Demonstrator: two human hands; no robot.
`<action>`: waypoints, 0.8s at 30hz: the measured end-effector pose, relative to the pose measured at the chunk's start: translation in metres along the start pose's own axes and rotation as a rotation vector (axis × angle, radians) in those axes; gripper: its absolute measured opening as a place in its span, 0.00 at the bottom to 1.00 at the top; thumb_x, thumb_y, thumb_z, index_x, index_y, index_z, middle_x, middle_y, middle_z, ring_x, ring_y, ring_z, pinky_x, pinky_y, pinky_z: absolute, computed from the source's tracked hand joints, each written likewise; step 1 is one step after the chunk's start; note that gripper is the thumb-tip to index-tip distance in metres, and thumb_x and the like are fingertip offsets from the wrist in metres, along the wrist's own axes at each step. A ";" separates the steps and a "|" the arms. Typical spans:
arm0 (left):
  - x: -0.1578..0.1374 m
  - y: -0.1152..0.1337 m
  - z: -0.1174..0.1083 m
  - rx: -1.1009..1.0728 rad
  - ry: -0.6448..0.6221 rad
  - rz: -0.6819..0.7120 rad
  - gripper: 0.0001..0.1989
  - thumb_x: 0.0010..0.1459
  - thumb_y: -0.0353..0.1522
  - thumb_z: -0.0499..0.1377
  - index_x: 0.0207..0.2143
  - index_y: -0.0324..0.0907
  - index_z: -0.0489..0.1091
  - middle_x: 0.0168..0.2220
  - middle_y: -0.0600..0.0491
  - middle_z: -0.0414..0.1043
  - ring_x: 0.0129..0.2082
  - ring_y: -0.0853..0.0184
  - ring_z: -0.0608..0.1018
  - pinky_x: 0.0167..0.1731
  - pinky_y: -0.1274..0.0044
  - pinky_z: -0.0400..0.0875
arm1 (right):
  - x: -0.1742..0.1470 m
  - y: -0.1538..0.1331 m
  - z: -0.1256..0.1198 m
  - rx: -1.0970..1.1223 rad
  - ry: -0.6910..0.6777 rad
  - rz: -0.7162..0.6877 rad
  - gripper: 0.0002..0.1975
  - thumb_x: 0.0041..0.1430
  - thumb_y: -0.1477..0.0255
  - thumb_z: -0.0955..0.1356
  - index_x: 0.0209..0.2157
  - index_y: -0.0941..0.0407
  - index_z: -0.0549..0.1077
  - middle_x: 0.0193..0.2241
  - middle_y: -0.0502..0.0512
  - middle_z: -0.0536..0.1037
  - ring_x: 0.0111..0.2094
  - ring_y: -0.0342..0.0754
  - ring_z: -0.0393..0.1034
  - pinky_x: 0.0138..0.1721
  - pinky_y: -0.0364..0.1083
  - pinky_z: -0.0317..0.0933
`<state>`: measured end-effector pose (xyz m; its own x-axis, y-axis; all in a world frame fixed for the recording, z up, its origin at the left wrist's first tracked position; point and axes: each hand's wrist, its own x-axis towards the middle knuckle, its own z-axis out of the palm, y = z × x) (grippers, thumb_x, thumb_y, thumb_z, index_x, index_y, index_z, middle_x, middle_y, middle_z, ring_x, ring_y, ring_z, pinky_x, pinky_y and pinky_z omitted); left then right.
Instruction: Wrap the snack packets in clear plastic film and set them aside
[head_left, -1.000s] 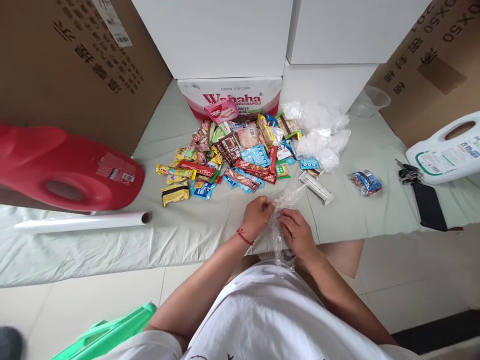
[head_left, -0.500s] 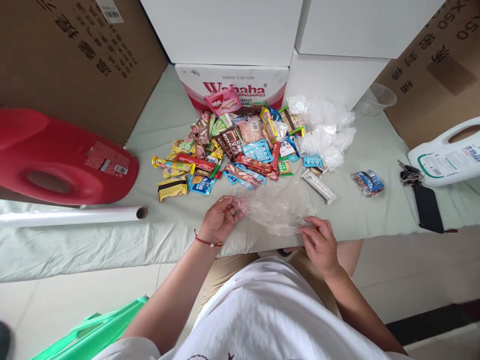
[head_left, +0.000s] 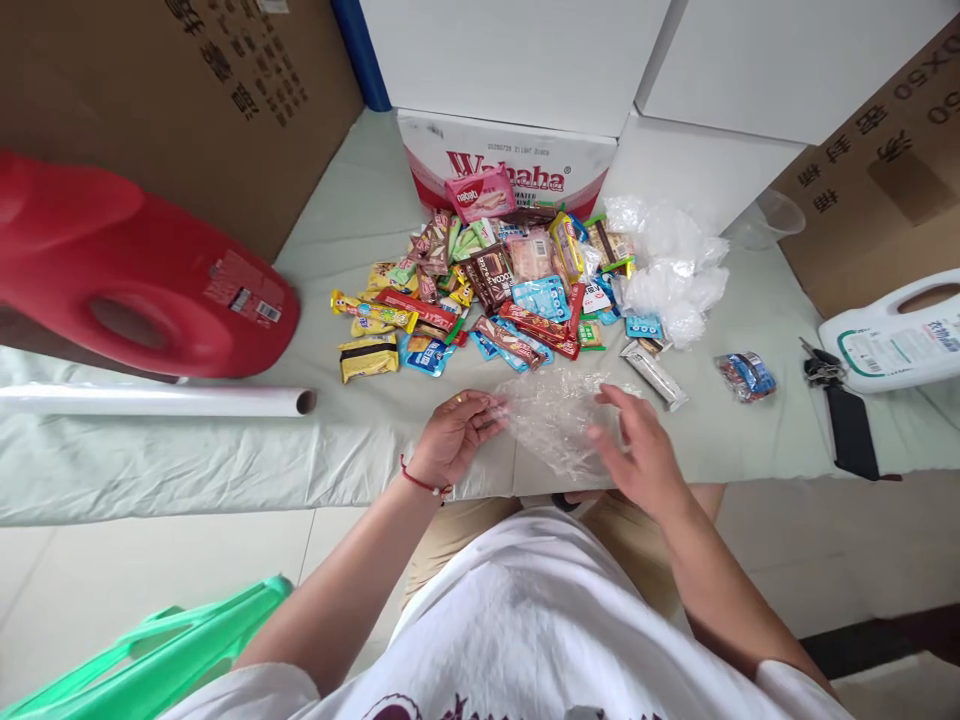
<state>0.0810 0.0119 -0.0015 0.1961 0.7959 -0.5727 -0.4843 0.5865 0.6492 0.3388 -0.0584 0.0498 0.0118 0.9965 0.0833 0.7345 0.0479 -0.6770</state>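
A clear plastic bag (head_left: 551, 425) is stretched loosely between my hands, just above the near edge of the cloth-covered table. My left hand (head_left: 459, 432) pinches its left end between thumb and fingers. At the bag's right side, my right hand (head_left: 637, 445) has its thumb and fingers apart, slightly blurred; its fingertips are beside or against the film. Beyond the bag lies a heap of wrapped snacks (head_left: 491, 275), with a silver-wrapped bar (head_left: 654, 374) at its near right. Crumpled clear bags (head_left: 671, 270) are piled to the right of the heap.
A red jug (head_left: 150, 280) and a white roll (head_left: 157, 400) are on the left. On the right are a small snack pack (head_left: 745, 377), keys (head_left: 823, 365), a black phone-like item (head_left: 853, 430) and a white bottle (head_left: 896, 335). A Wahaha carton (head_left: 517, 150) stands behind.
My right hand has opened from its pinch on the bag's right edge and risen slightly. The film looks more crumpled. My left hand keeps its hold; the camera view has shifted.
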 end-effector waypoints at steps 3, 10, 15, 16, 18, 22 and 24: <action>0.000 0.003 0.002 0.008 -0.034 0.019 0.06 0.49 0.29 0.66 0.31 0.40 0.72 0.40 0.47 0.82 0.43 0.64 0.84 0.44 0.73 0.79 | 0.019 -0.011 0.019 -0.109 -0.257 0.030 0.21 0.63 0.65 0.71 0.56 0.56 0.74 0.38 0.56 0.80 0.41 0.54 0.69 0.44 0.50 0.63; 0.001 0.006 0.022 0.257 -0.107 -0.045 0.26 0.51 0.49 0.68 0.47 0.45 0.69 0.45 0.49 0.79 0.42 0.60 0.82 0.33 0.74 0.74 | 0.014 -0.031 0.042 -0.383 -0.207 -0.160 0.10 0.66 0.77 0.66 0.41 0.54 0.80 0.34 0.56 0.79 0.41 0.55 0.63 0.44 0.51 0.57; 0.029 -0.001 0.039 0.661 -0.028 0.180 0.19 0.40 0.33 0.73 0.37 0.41 0.73 0.28 0.57 0.73 0.30 0.68 0.75 0.31 0.78 0.67 | -0.005 -0.049 0.061 -0.525 -0.115 -0.268 0.07 0.67 0.74 0.68 0.40 0.52 0.80 0.38 0.59 0.79 0.43 0.57 0.63 0.42 0.53 0.56; 0.036 -0.001 0.041 0.682 -0.017 0.215 0.13 0.42 0.32 0.70 0.31 0.41 0.72 0.25 0.58 0.71 0.28 0.69 0.73 0.30 0.78 0.65 | -0.009 -0.051 0.065 -0.532 -0.075 -0.289 0.06 0.66 0.74 0.69 0.39 0.52 0.80 0.40 0.59 0.78 0.44 0.57 0.63 0.43 0.53 0.56; 0.048 0.003 0.040 0.673 -0.001 0.236 0.07 0.47 0.33 0.65 0.26 0.41 0.69 0.22 0.59 0.68 0.25 0.70 0.70 0.27 0.78 0.63 | -0.016 -0.054 0.073 -0.540 -0.018 -0.338 0.05 0.66 0.73 0.70 0.36 0.53 0.80 0.44 0.59 0.78 0.44 0.57 0.64 0.43 0.53 0.58; 0.058 0.018 0.034 0.610 0.053 0.214 0.06 0.50 0.34 0.61 0.26 0.42 0.68 0.20 0.59 0.67 0.20 0.72 0.66 0.22 0.79 0.58 | -0.028 -0.053 0.094 -0.535 -0.063 -0.413 0.07 0.66 0.77 0.67 0.36 0.54 0.78 0.50 0.57 0.78 0.41 0.50 0.70 0.37 0.47 0.62; 0.058 0.026 0.028 0.585 0.081 0.193 0.06 0.50 0.34 0.61 0.26 0.42 0.68 0.21 0.58 0.68 0.19 0.73 0.66 0.20 0.80 0.55 | -0.031 -0.052 0.106 -0.524 -0.133 -0.420 0.08 0.67 0.78 0.65 0.38 0.54 0.77 0.52 0.56 0.78 0.40 0.47 0.72 0.33 0.45 0.62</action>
<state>0.1039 0.0780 -0.0033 0.0753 0.8956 -0.4385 0.0474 0.4360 0.8987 0.2286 -0.0841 0.0048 -0.4045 0.9024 0.1485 0.8905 0.4257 -0.1606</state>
